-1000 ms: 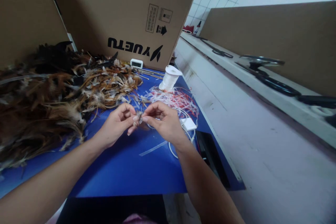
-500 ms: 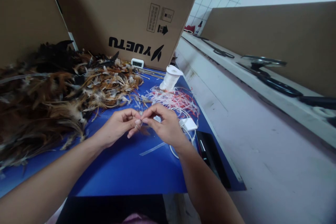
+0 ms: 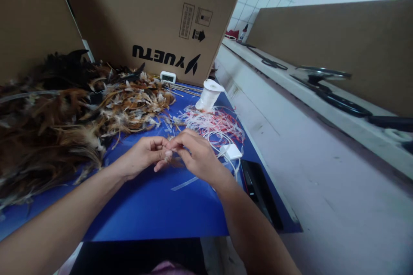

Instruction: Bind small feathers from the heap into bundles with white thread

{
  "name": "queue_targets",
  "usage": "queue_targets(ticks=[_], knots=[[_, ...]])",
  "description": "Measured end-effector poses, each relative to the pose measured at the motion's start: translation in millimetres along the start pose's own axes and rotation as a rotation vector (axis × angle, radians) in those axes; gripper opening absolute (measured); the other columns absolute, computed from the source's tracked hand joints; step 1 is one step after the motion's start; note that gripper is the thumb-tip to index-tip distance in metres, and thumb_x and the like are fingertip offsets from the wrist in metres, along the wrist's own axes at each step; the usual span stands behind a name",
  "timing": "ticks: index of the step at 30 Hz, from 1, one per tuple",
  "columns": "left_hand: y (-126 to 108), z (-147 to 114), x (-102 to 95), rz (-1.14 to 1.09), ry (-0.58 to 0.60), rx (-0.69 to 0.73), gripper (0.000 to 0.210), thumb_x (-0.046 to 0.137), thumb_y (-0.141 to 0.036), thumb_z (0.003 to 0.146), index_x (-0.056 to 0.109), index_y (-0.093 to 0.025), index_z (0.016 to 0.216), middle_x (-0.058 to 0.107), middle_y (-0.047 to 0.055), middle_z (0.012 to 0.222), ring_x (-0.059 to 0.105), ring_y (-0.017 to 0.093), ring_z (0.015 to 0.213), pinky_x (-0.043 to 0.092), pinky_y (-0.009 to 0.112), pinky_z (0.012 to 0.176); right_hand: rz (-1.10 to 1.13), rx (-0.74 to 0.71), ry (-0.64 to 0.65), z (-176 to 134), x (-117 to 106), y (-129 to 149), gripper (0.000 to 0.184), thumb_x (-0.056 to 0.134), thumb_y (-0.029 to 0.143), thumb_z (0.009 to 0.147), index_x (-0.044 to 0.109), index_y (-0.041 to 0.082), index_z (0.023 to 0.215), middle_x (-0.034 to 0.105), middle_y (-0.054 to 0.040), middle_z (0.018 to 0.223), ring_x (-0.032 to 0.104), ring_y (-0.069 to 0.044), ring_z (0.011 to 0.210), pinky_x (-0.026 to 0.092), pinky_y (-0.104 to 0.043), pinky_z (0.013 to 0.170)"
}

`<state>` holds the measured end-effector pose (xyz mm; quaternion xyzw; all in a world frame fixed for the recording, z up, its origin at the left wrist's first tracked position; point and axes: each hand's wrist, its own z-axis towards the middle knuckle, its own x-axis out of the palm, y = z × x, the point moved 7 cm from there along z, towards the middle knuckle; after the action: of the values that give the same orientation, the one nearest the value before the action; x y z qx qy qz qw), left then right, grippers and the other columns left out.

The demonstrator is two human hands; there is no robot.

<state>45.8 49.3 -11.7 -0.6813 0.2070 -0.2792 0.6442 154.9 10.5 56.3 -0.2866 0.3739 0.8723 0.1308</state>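
My left hand [image 3: 146,157] is closed in a pinch, thumb against fingers, over the blue table [image 3: 155,212]. Wispy brown feather [image 3: 176,162] shows just below the fingertips, and its upper part is hidden between them. My right hand [image 3: 200,157] reaches in from the right with thumb and forefinger pinched together, touching the left fingertips. What the right fingers grip is too small to make out. To the left spreads a large pile of brown and black feathers [image 3: 80,111]. A clear plastic strip [image 3: 184,184] lies below the right hand.
Behind the hands are a white spool [image 3: 209,96], tangled red and white strips [image 3: 219,122], and a white adapter [image 3: 231,151] with its cable. A black device [image 3: 260,193] lies at the right edge. A small white display [image 3: 167,77] stands before the cardboard box [image 3: 129,13].
My right hand has moved slightly left and turned, its fingers now over the left fingertips. The left hand stays almost in place, still pinching.
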Motion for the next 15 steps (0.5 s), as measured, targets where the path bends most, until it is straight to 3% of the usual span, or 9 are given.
queue_targets(ticks=[5,9,12,15], knots=[[-3,0,2.4,0.006,0.012,0.001,0.025,0.07,-0.034,0.08,0.057,-0.014,0.072,0.051,-0.004,0.05,0.041,0.006,0.042,0.038,0.022,0.049,0.012,0.03,0.019,1,1,-1,0.018,0.048,0.011,0.089,0.061,0.023,0.089,0.062,-0.003,0.088,0.057,-0.017,0.088,0.046,-0.031,0.081],[-6,0,-0.3,-0.074,-0.038,0.032,0.02,0.071,-0.03,0.079,0.06,-0.014,0.075,0.052,-0.005,0.05,0.043,0.005,0.042,0.038,0.02,0.049,0.16,0.204,-0.038,3,-7,-18,0.015,0.053,0.015,0.087,0.063,0.023,0.097,0.067,-0.0024,0.094,0.061,-0.016,0.088,0.048,-0.031,0.08],[-7,-1,-1.5,-0.131,-0.056,0.036,0.018,0.071,-0.029,0.079,0.06,-0.014,0.077,0.053,-0.005,0.051,0.043,0.005,0.042,0.035,0.018,0.046,0.24,0.33,-0.006,2,-6,-30,0.016,0.057,0.017,0.084,0.065,0.022,0.097,0.069,-0.0025,0.094,0.063,-0.016,0.086,0.048,-0.03,0.076],[-7,-1,-1.9,-0.163,-0.056,0.043,0.017,0.07,-0.027,0.08,0.059,-0.015,0.079,0.052,-0.005,0.05,0.043,0.004,0.042,0.033,0.016,0.045,0.23,0.361,0.043,1,-2,-32,0.017,0.058,0.015,0.08,0.068,0.021,0.092,0.069,-0.0018,0.091,0.063,-0.015,0.083,0.047,-0.03,0.074]])
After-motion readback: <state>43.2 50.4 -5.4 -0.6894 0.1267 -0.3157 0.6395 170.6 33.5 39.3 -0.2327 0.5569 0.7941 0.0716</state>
